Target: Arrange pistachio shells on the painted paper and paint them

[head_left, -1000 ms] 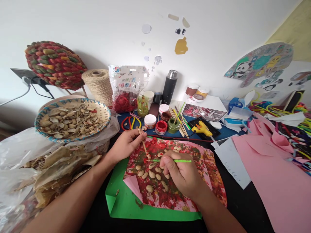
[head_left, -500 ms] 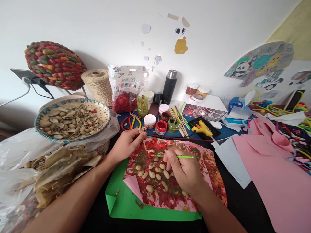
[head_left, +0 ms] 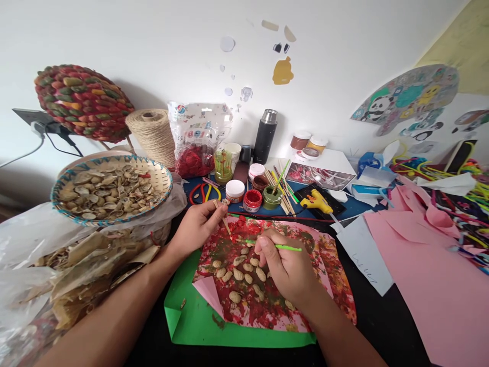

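My left hand [head_left: 198, 225] pinches a thin wooden stick [head_left: 226, 223], its lower end pointing down at the paint-stained pink paper [head_left: 263, 308]. In my right hand [head_left: 288, 265] is a paintbrush with a bright green handle [head_left: 288, 247]. The brush tip points left towards the stick's end, where a small piece with red paint [head_left: 236, 238] lies, probably a peanut. Several unpainted peanuts [head_left: 239, 274] are scattered on the paper just below the two tips. Part of the paper is hidden under my right hand.
Open jars of red paint [head_left: 252, 201] and green paint [head_left: 272, 198] stand behind the paper. A yellow glue gun [head_left: 317, 202] lies to their right. On the left is a basket of peanut shells [head_left: 110, 191]; a black thermos [head_left: 265, 136] stands at the wall.
The piece at the tips showed a pale top earlier and looks redder now. Both hands keep their grips and have hardly moved; the whole view has shifted slightly.
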A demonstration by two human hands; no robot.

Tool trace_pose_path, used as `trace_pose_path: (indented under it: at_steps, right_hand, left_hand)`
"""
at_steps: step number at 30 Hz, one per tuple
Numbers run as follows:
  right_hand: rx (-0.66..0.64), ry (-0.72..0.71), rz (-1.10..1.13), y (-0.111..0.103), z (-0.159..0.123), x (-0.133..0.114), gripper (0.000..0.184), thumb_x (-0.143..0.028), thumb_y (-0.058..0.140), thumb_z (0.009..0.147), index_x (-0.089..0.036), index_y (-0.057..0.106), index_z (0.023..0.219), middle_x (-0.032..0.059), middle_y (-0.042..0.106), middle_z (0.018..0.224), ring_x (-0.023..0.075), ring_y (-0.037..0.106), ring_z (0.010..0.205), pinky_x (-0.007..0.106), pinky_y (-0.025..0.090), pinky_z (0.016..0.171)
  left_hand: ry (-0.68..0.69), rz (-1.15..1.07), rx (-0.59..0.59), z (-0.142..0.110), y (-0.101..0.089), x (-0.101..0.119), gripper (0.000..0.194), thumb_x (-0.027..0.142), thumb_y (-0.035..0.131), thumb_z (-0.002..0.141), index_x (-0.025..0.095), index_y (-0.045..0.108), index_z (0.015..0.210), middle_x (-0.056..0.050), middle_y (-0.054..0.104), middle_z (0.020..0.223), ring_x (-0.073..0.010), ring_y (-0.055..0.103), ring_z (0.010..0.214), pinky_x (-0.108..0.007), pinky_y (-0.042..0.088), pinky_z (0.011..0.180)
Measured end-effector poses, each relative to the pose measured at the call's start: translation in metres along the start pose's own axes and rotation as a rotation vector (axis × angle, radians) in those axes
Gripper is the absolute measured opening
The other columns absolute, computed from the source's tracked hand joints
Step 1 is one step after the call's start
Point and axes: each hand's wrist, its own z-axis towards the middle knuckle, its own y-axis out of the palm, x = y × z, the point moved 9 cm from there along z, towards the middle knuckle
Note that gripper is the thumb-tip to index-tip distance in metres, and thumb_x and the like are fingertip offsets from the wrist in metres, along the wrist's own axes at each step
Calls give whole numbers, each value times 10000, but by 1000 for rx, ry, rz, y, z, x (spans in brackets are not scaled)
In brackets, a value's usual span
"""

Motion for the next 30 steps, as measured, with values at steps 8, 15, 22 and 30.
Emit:
trace_pose_path:
  at_steps: [8, 15, 22, 30]
  right_hand:
    - [53, 2, -28, -7, -3, 2, 389, -305, 443, 1130, -223, 639, 803, -40, 600, 551, 130, 609, 492, 238, 444, 566]
    - [22, -30, 22, -1, -2, -1, 386, -294, 433, 1128, -220, 624, 802, -3, 660, 662, 148, 663, 599, 249, 482, 627]
    - [60, 1, -22, -7, -2, 3, 417, -344, 413, 1145, -223, 649, 823, -13, 624, 574, 153, 628, 527, 262, 473, 585]
    - [29, -6, -44, -4, -1, 3, 401, -331, 414, 1144, -228, 635, 825, 2, 650, 639, 159, 638, 578, 281, 465, 620]
  left_hand:
    - [59, 95, -7, 0, 2, 5, 427, 485, 488, 1062, 199, 561, 754, 41, 551, 651, -123, 482, 605, -248, 399, 631]
    - [39, 77, -20, 1, 4, 4, 428, 494, 487, 1059, 198, 560, 759, 38, 568, 667, -125, 493, 621, -247, 406, 642]
    - [31, 68, -25, 0, 3, 5, 435, 521, 488, 1054, 200, 559, 769, 39, 545, 670, -127, 473, 622, -245, 403, 640]
    - [22, 68, -33, 0, 4, 2, 449, 535, 474, 1062, 198, 565, 779, 34, 569, 682, -131, 503, 638, -248, 411, 654]
